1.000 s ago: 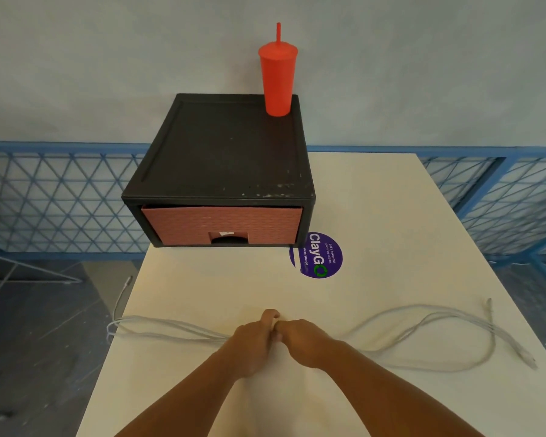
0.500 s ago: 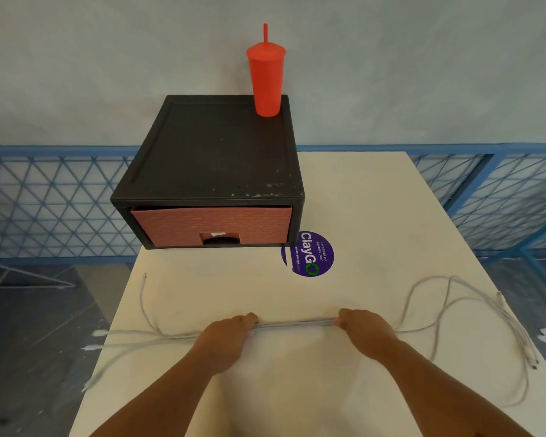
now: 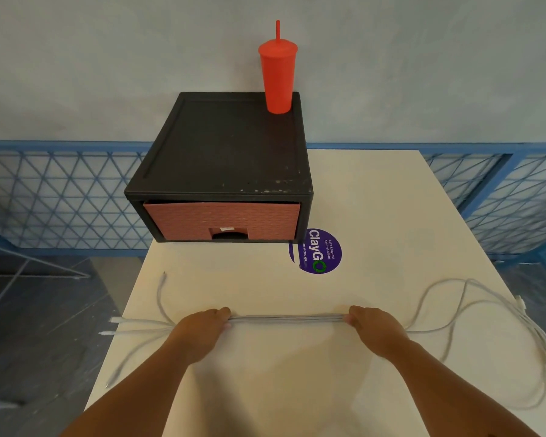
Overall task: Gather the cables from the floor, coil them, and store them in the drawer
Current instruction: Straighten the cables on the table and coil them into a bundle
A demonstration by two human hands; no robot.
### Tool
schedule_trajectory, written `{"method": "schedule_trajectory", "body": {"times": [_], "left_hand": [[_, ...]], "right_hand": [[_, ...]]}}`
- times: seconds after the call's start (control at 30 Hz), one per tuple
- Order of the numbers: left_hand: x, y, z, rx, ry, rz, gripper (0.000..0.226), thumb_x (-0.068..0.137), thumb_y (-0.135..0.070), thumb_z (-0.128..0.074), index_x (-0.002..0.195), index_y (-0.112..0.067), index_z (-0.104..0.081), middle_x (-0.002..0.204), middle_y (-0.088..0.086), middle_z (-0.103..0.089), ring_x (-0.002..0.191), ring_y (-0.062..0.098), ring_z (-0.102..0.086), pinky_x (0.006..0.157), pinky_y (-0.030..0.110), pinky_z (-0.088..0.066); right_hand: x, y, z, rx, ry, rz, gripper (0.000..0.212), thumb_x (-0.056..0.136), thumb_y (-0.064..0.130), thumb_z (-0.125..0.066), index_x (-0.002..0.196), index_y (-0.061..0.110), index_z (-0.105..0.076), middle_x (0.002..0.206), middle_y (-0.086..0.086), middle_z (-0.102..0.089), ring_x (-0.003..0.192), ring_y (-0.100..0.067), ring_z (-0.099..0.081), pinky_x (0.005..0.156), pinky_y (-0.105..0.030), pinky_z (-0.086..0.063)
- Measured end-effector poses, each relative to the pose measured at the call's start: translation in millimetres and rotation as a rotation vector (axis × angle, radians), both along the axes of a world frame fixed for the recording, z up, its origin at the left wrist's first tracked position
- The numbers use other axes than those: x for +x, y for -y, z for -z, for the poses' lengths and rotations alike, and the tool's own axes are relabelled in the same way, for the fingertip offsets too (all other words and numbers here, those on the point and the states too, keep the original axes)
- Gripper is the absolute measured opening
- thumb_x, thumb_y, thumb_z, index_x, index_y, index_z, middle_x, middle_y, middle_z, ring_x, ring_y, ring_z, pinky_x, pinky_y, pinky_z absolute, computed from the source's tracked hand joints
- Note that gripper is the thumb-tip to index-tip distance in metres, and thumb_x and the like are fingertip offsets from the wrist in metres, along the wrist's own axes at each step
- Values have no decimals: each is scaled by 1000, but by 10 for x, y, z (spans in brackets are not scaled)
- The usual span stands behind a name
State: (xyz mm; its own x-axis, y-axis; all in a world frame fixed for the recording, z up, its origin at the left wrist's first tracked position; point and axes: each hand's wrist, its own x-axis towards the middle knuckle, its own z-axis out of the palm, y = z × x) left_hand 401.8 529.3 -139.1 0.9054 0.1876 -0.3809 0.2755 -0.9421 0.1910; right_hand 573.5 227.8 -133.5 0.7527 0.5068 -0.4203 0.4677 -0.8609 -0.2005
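Note:
Several grey-white cables (image 3: 287, 318) lie bundled across the cream table (image 3: 375, 216), stretched straight between my two hands. My left hand (image 3: 199, 332) is closed on the bundle at its left part; loose ends fan out past it over the table's left edge. My right hand (image 3: 374, 329) grips the bundle further right, and beyond it the cables loop toward the right edge, plugs hanging there. Behind stands a black drawer unit (image 3: 227, 146) with its red drawer (image 3: 221, 220) pushed in.
A red tumbler (image 3: 278, 78) with a straw stands on the unit's back right corner. A purple round sticker (image 3: 316, 251) lies on the table beside the unit. Blue lattice fencing (image 3: 60, 200) runs behind the table; dark floor lies to the left.
My hands, touching at the middle of the bundle one second ago, have slid apart along the cables, pulling the stretch between them straight. The left cable ends have drawn in closer.

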Motion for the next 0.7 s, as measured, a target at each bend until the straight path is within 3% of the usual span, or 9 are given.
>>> {"method": "schedule_trajectory", "body": {"times": [0.2, 0.4, 0.6, 0.7], "left_hand": [[-135, -297, -71, 28, -64, -127, 46, 92, -53, -35, 122, -22, -51, 117, 3, -64, 110, 23, -57, 87, 30, -41], [-288, -478, -101, 71, -75, -191, 48, 92, -56, -33, 122, -23, -52, 116, 1, -65, 108, 21, -59, 86, 30, -42], [-291, -477, -181, 31, -79, -164, 45, 88, -60, -36, 100, -21, -56, 97, 2, -65, 99, 24, -61, 73, 28, -37], [-314, -487, -242, 53, -95, -171, 47, 89, -59, -37, 101, -18, -56, 100, 5, -65, 100, 25, -60, 71, 28, -34]], "right_hand": [[-50, -35, 11, -9, 22, -31, 35, 98, 38, -28, 103, 13, -52, 100, -8, -65, 76, -20, -46, 68, -30, -38], [-130, -158, 1, -28, 38, -103, 35, 99, 36, -27, 107, 13, -52, 91, -4, -60, 76, -19, -47, 68, -28, -38], [-78, -176, -8, -57, 62, -39, 33, 99, 35, -27, 107, 14, -51, 103, -7, -66, 77, -20, -51, 68, -29, -41], [-60, -169, -9, -66, 56, -1, 27, 99, 33, -28, 97, 18, -49, 102, -7, -66, 77, -21, -52, 69, -30, -41]]}}
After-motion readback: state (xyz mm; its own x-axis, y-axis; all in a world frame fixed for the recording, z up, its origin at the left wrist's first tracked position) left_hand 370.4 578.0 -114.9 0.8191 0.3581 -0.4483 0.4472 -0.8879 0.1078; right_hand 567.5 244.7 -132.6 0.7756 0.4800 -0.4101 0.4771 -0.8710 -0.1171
